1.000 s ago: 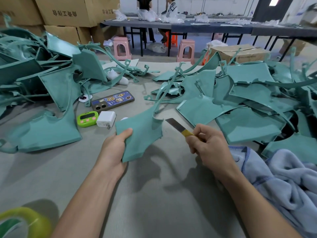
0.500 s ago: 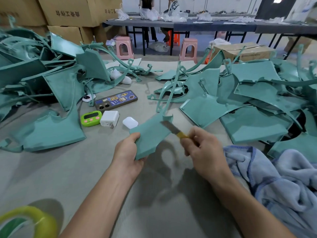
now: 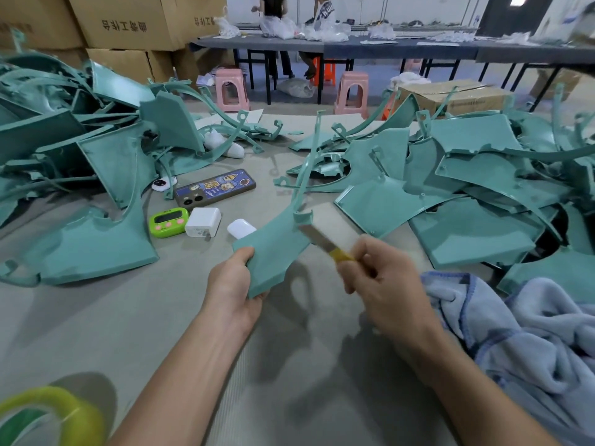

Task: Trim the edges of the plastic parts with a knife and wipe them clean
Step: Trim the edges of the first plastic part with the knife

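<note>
Trimming: left hand [image 3: 235, 284] grips the plastic part [image 3: 273, 249], right hand [image 3: 380, 278] clamps the knife [image 3: 322, 241], blade at the edge between them. Next, likely a steady scrape.

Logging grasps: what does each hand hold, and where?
Left hand: teal plastic part, by its near left edge. Right hand: knife, by its yellow handle.

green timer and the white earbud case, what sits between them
A white charger block lies between the green timer and the white earbud case on the table, as the head view shows.
</note>
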`<state>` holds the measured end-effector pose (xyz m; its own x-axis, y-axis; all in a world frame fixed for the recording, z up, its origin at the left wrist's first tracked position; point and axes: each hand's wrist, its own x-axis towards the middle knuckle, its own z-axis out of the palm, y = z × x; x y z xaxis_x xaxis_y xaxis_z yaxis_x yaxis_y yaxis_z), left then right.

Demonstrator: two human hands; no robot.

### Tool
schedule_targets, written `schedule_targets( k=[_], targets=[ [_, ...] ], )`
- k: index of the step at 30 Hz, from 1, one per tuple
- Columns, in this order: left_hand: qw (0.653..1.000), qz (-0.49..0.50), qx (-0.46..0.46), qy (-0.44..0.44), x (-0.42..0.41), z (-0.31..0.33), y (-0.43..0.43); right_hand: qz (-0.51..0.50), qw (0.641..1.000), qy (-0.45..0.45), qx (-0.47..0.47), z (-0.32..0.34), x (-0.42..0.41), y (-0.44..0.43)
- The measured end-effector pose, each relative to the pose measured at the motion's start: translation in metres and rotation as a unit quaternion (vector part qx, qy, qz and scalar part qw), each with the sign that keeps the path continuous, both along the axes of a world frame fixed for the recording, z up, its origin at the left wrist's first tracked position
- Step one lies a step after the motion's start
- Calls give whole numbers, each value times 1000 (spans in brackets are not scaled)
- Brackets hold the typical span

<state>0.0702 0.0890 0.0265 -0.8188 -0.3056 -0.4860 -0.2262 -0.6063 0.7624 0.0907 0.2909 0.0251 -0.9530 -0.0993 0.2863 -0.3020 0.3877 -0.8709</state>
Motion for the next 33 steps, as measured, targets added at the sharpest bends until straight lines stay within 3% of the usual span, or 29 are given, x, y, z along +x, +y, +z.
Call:
schedule_targets(
  k=[2,4,6,9,11,15,19,24,27,30,33],
  targets=[
    [1000,1,2,1,-1,-1,-1,70,996,-18,50,-4,5,-10],
    [1000,-3,1,6,-1,-2,-1,-1,995,-22,94,-9,-4,-15],
    [1000,-1,-5,9,-1,-3,-2,-106,991,-31,72,-7,-12,-11],
    [999,-5,5,41,-1,-5,-3,-54,987,-82,-124,-5,-14,-2],
    [997,-31,14,74,-1,-6,-2,33,956,-152,-250,-5,-11,-7],
    [981,-144,-34,127,3,-7,5,93,897,-247,-355,-8,-14,-13],
    [961,-221,-93,135,10,-10,4,60,917,-211,-334,-10,-20,-6],
    [960,-204,-118,150,3,-5,-15,74,974,-116,-178,-8,-28,13],
    [952,-241,-118,149,6,-9,-12,115,977,-120,-133,-8,-24,10],
    [973,-141,-120,141,3,-9,-5,-36,949,-150,-275,-12,-26,1],
    [972,-62,-109,196,-2,-4,-12,-153,952,-100,-245,-7,-30,13]
  ],
)
